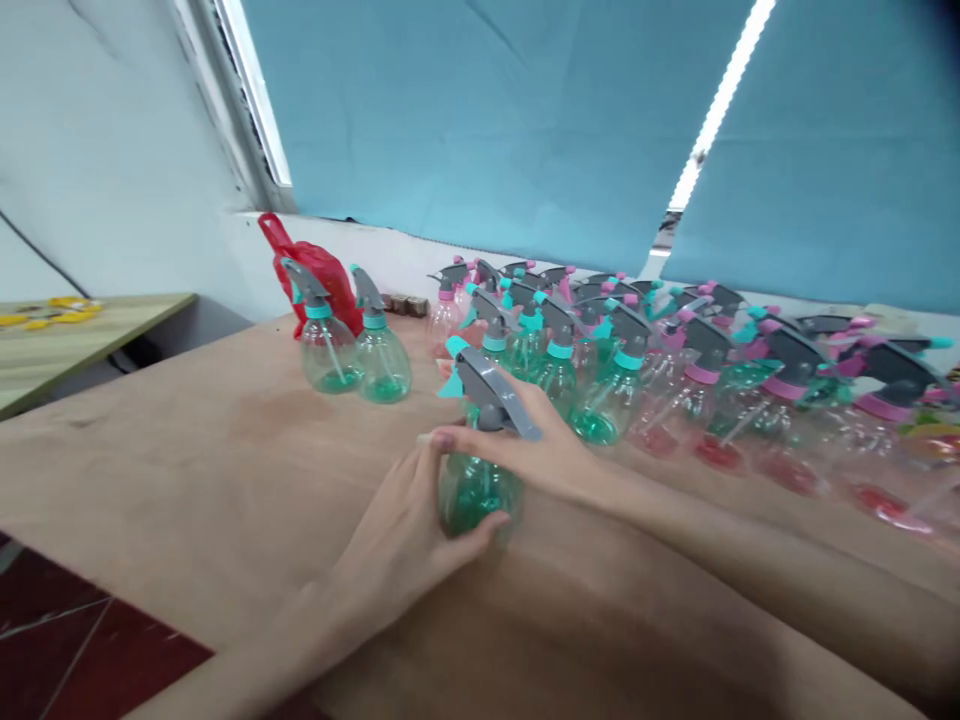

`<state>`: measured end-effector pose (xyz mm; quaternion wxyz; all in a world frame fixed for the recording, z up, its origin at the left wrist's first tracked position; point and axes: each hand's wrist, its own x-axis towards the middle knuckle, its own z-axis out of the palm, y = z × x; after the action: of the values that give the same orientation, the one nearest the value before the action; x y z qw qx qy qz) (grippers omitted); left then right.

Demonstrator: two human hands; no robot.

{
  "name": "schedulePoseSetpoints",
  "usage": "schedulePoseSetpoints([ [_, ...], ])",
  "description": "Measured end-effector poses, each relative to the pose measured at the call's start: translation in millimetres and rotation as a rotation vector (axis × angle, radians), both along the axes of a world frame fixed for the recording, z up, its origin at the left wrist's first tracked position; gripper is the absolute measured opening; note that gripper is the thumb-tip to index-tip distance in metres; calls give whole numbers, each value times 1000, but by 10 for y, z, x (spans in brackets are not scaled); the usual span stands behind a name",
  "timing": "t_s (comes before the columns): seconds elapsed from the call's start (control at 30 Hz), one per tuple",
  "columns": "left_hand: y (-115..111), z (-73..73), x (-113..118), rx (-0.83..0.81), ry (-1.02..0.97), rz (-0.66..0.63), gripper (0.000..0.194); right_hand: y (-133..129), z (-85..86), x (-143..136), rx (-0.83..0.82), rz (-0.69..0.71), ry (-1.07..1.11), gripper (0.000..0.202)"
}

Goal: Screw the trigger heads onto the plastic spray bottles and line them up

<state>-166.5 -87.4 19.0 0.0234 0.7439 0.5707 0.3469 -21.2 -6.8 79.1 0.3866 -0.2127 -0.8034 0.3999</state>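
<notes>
A green spray bottle (480, 495) with a grey and turquoise trigger head stands upright in front of me. My left hand (416, 530) wraps round its round body, thumb low on the near side. Around its neck, just under the spray head, my right hand (536, 440) is closed; part of its fingers is hidden behind the bottle. Two similar green spray bottles (382, 365) stand side by side to the left. Close behind my right hand begins a dense group of spray bottles, among them a green one (611, 395) and a pink one (716, 430).
The wooden table (225, 490) carries all the bottles. A red plastic bag (326, 270) lies behind the left pair, with small brown blocks (409, 305) near the wall. At far left, yellow pieces (64, 312) lie on another table (112, 330). A blue covering (487, 130) hangs behind.
</notes>
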Motion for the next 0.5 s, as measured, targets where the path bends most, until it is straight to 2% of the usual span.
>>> schedulePoseSetpoints([
  [0.1,83,27,-308,-32,-33,-6,61,118,127,-46,157,31,-209,49],
  [0.17,182,38,-505,-7,-16,46,59,199,222,-31,261,15,-325,64],
  [0.2,240,46,-592,39,21,82,60,239,273,-16,309,-25,-338,62],
  [0.27,364,80,-731,83,63,112,62,322,384,16,383,-141,-368,45],
  [0.33,484,141,-813,150,209,149,59,414,493,35,474,-308,-350,28],
  [0.4,592,217,-843,153,333,178,62,515,580,26,596,-502,-349,24],
  [0.5,728,313,-832,143,458,217,67,659,642,-41,661,-708,-496,32],
])
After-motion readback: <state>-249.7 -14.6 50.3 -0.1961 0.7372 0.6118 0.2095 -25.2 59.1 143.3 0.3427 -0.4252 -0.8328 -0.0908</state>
